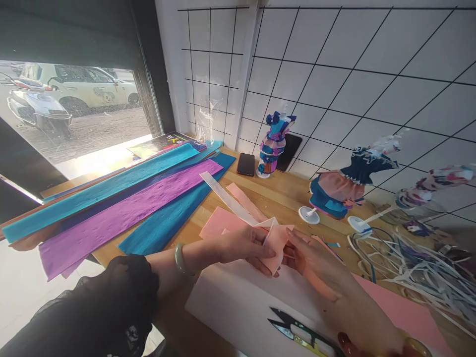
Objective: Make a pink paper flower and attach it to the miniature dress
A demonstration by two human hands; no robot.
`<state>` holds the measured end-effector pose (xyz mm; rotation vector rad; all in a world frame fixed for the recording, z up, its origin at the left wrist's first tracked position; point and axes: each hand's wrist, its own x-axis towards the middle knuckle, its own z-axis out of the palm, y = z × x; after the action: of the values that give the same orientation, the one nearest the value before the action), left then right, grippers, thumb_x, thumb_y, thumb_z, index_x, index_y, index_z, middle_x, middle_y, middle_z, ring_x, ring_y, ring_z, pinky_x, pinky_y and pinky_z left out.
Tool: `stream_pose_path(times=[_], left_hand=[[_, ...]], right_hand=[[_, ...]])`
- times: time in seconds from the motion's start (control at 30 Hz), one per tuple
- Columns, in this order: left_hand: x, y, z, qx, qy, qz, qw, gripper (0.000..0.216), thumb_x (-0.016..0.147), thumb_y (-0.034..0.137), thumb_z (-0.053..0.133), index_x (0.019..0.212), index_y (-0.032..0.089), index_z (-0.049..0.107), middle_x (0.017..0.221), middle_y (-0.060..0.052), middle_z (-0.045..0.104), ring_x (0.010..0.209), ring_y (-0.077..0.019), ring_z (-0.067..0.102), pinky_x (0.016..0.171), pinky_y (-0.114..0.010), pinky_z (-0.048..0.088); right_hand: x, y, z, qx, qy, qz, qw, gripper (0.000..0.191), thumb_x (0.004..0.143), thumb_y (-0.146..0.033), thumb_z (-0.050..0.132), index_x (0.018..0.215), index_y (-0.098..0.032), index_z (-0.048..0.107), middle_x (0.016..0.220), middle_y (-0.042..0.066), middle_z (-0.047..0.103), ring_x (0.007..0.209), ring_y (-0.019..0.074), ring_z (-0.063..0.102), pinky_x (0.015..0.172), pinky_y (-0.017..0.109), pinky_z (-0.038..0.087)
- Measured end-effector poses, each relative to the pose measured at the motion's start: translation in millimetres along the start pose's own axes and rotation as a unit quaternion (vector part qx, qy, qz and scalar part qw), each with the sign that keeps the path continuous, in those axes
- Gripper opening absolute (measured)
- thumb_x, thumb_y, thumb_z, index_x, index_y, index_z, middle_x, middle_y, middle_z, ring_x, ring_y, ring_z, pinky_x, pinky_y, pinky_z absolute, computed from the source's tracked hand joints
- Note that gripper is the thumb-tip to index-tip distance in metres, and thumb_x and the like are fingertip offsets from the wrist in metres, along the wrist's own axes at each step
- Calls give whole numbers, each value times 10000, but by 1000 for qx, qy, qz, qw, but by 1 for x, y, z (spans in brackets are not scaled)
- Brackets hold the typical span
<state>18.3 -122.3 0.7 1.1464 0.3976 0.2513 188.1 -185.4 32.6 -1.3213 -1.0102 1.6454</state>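
A small piece of pink crepe paper point(275, 244) is held up between my two hands, bent into a curve. My left hand point(243, 247) grips it from the left, thumb in front and fingers underneath. At its upper right edge my right hand point(310, 260) pinches it, thumb on top. A pale strip point(226, 198) runs from my left fingers toward the back; whether it joins the held piece, I cannot tell. Beneath the hands lies a large white sheet point(230, 302). Black-bladed thread snips point(293, 331) rest on that sheet, below my right wrist.
Long turquoise point(111, 191) and purple point(130, 213) crepe paper strips lie on the left. Dress forms in paper dresses point(275, 141) stand along the gridded wall, near a phone point(246, 164). Tangled white and blue strips point(405, 267) cover the right side.
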Motion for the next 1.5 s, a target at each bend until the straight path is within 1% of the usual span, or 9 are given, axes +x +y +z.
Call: stream_pose_path(times=[0.13,0.27,0.53,0.73,0.9,1.1,1.27,1.4,1.5], left_hand=[[-1,0,0,36,-31,0,999,273,734,386,629,855,141,635,748,-56,654,732,-179,654,689,-307,525],[-1,-1,1,35,-23,-5,999,294,706,402,654,817,131,628,749,-73,663,725,-189,661,698,-311,528],[1,-6,-1,36,-16,-21,999,346,682,404,677,891,133,627,850,-90,682,731,-198,671,694,-326,541],[1,-4,0,27,-23,-12,999,291,692,369,677,839,125,614,802,-81,678,760,-201,674,684,-303,540],[2,-5,0,40,-22,-4,999,283,709,372,663,849,130,614,802,-76,680,760,-201,675,681,-305,542],[3,-6,0,43,-30,-3,999,278,718,365,656,855,126,612,742,-66,674,702,-188,673,631,-287,543],[3,-6,2,47,-28,-1,998,286,722,356,654,879,121,610,761,-69,674,712,-196,675,636,-297,544],[2,-5,3,54,-30,5,998,287,740,356,636,887,111,608,789,-87,680,720,-204,676,644,-309,546],[1,-4,4,63,-30,7,998,286,755,358,619,896,109,609,791,-89,681,731,-205,676,649,-309,546]], right_hand=[[0,-1,0,69,41,-28,996,361,709,-503,626,918,-209,635,903,56,661,815,192,589,696,301,473],[2,1,-6,90,128,-25,987,263,671,-417,692,842,-220,654,873,35,656,782,177,590,685,294,489],[5,0,-14,122,207,-119,963,146,610,-310,754,715,-247,676,748,-20,644,700,130,566,650,253,479],[5,-2,-15,189,209,-126,951,128,605,-225,763,710,-230,690,744,-26,655,663,100,554,573,209,465],[7,-2,-15,195,218,-126,948,175,570,-220,782,721,-233,697,769,-25,670,659,94,559,567,201,462],[8,-1,-15,171,242,-136,945,181,533,-245,803,678,-215,698,675,-5,649,601,106,549,527,218,474],[9,0,-17,172,247,-145,943,192,526,-236,802,688,-212,700,709,-7,662,643,115,575,573,224,501],[8,-1,-16,180,232,-144,945,200,524,-236,804,687,-217,690,717,-16,669,648,110,585,579,215,497],[7,0,-13,184,179,-111,960,183,563,-271,789,700,-225,678,710,-19,667,638,118,594,567,227,493]])
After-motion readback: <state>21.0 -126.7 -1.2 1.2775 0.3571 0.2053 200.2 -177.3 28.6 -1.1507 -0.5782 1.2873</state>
